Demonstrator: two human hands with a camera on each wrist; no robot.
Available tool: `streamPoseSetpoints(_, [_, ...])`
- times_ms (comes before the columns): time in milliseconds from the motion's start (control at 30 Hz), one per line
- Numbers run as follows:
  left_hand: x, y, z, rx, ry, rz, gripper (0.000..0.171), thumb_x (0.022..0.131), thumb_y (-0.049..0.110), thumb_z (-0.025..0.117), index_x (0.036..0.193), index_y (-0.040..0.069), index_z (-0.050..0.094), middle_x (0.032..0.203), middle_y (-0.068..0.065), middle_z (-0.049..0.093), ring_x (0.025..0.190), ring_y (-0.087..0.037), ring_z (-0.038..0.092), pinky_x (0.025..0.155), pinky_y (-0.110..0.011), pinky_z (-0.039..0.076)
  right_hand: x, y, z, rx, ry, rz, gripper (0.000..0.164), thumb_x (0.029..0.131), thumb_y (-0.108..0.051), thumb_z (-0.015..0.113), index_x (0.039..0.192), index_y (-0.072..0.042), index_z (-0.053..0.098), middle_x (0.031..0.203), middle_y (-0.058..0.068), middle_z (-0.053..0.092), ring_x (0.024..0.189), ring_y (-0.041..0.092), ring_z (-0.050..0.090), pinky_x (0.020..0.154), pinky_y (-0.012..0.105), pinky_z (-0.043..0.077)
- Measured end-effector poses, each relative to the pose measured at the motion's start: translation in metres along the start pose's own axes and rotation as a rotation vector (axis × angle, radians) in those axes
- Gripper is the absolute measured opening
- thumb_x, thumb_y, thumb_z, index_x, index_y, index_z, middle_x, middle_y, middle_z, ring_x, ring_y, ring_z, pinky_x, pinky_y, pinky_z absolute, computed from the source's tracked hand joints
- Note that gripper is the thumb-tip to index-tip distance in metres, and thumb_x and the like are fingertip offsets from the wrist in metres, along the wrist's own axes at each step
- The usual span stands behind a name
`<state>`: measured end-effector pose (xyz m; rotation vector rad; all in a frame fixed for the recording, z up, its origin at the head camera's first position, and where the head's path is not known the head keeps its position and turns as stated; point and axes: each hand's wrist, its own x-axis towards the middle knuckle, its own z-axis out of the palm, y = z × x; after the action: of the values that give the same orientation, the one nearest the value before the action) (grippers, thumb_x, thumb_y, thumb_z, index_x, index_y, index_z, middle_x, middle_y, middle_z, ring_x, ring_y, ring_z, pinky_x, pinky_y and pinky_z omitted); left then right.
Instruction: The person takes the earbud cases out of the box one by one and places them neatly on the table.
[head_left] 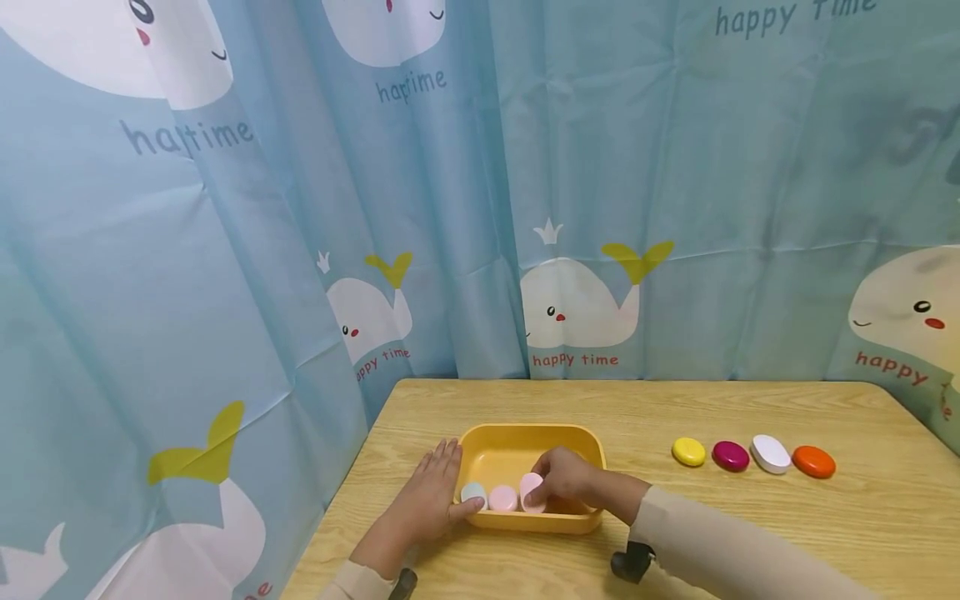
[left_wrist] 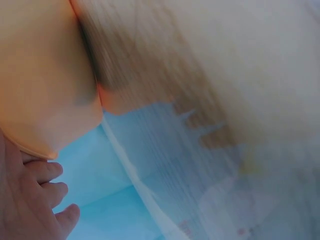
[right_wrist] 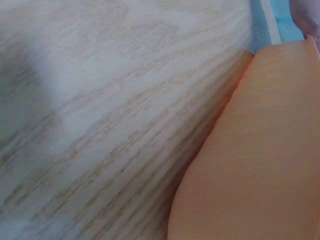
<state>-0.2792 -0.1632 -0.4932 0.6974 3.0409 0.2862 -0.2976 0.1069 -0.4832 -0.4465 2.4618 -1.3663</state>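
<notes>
A yellow rectangular tray (head_left: 525, 521) stands on the table. My left hand (head_left: 429, 498) lies along its left side, fingers straight, thumb reaching over the near rim. In the left wrist view, fingertips of the left hand (left_wrist: 37, 192) show beside the tray wall (left_wrist: 47, 80). Inside the tray, my right hand (head_left: 566, 477) pinches a pale pink oval piece (head_left: 532, 492) near the front wall. To its left sit another pink round piece (head_left: 503, 498) and a pale grey-green one (head_left: 474, 493). The right wrist view shows mostly the tray's outer wall (right_wrist: 250, 160).
Right of the tray, a row of smooth oval pieces lies on the wooden table (head_left: 720, 533): yellow (head_left: 688, 452), magenta (head_left: 731, 456), white (head_left: 771, 454) and orange (head_left: 813, 462). A blue whale-print curtain (head_left: 465, 208) hangs behind and to the left.
</notes>
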Motion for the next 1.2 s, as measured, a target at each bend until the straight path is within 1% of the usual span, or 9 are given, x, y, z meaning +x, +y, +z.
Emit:
streamPoseSetpoints(167, [0.0, 0.001, -0.001, -0.002, 0.006, 0.002, 0.099, 0.092, 0.071, 0.037, 0.153, -0.004, 0.018, 0.16, -0.017, 0.015, 0.147, -0.032, 0.009, 0.116, -0.051, 0.011, 0.001, 0.002, -0.001, 0.055, -0.017, 0.019, 0.023, 0.075, -0.008, 0.084, 0.093, -0.001, 0.071, 0.077, 0.003, 0.063, 0.068, 0.015, 0.055, 0.061, 0.026, 0.05])
streamPoseSetpoints(300, [0.0, 0.001, -0.001, 0.002, 0.008, 0.0, 0.099, 0.092, 0.071, 0.038, 0.153, -0.004, 0.018, 0.159, -0.017, 0.015, 0.147, -0.032, 0.009, 0.116, -0.05, 0.011, -0.001, 0.002, -0.002, 0.097, -0.044, -0.001, 0.023, 0.078, -0.007, 0.081, 0.098, 0.001, 0.071, 0.078, 0.003, 0.063, 0.068, 0.014, 0.057, 0.062, 0.027, 0.053])
streamPoseSetpoints(433, [0.001, 0.001, -0.002, -0.002, 0.008, 0.001, 0.099, 0.092, 0.071, 0.038, 0.153, -0.004, 0.018, 0.159, -0.017, 0.015, 0.147, -0.032, 0.009, 0.116, -0.05, 0.011, -0.003, 0.001, -0.006, 0.156, -0.095, -0.026, 0.026, 0.082, -0.006, 0.078, 0.104, 0.004, 0.071, 0.081, 0.003, 0.064, 0.07, 0.013, 0.062, 0.065, 0.031, 0.057])
streamPoseSetpoints(567, [0.0, 0.001, -0.002, 0.003, 0.014, 0.007, 0.099, 0.092, 0.07, 0.039, 0.153, -0.005, 0.018, 0.159, -0.018, 0.015, 0.147, -0.032, 0.009, 0.116, -0.05, 0.01, -0.006, 0.0, -0.011, 0.208, -0.126, -0.019, 0.03, 0.084, -0.005, 0.075, 0.11, 0.007, 0.067, 0.086, 0.006, 0.063, 0.074, 0.016, 0.065, 0.068, 0.036, 0.058])
streamPoseSetpoints(733, [0.0, 0.001, -0.001, 0.008, 0.01, 0.005, 0.099, 0.092, 0.071, 0.038, 0.153, -0.005, 0.017, 0.159, -0.018, 0.014, 0.147, -0.032, 0.008, 0.116, -0.05, 0.01, -0.012, 0.001, -0.017, 0.259, -0.123, 0.018, 0.039, 0.084, -0.005, 0.075, 0.116, 0.012, 0.06, 0.093, 0.013, 0.057, 0.073, 0.02, 0.066, 0.068, 0.038, 0.058])
streamPoseSetpoints(933, [0.0, 0.001, -0.001, 0.002, -0.002, -0.004, 0.1, 0.091, 0.072, 0.036, 0.153, -0.004, 0.018, 0.16, -0.017, 0.014, 0.147, -0.031, 0.008, 0.116, -0.05, 0.01, -0.02, 0.002, -0.027, 0.306, -0.11, 0.031, 0.044, 0.085, -0.008, 0.075, 0.118, 0.015, 0.055, 0.095, 0.015, 0.057, 0.074, 0.02, 0.065, 0.07, 0.039, 0.058])
streamPoseSetpoints(1033, [-0.001, 0.001, -0.002, 0.002, -0.004, -0.003, 0.1, 0.091, 0.073, 0.036, 0.153, -0.004, 0.017, 0.16, -0.016, 0.013, 0.147, -0.031, 0.007, 0.116, -0.049, 0.009, -0.024, 0.003, -0.032, 0.301, -0.095, 0.033, 0.044, 0.086, -0.011, 0.075, 0.117, 0.014, 0.057, 0.094, 0.014, 0.058, 0.076, 0.02, 0.065, 0.07, 0.04, 0.058])
streamPoseSetpoints(1200, [-0.001, 0.001, -0.002, 0.01, -0.001, 0.002, 0.1, 0.092, 0.072, 0.037, 0.153, -0.005, 0.018, 0.16, -0.017, 0.015, 0.147, -0.031, 0.008, 0.116, -0.05, 0.01, -0.032, 0.006, -0.042, 0.285, -0.088, 0.018, 0.036, 0.087, -0.013, 0.074, 0.112, 0.01, 0.063, 0.093, 0.011, 0.061, 0.078, 0.018, 0.064, 0.072, 0.04, 0.058])
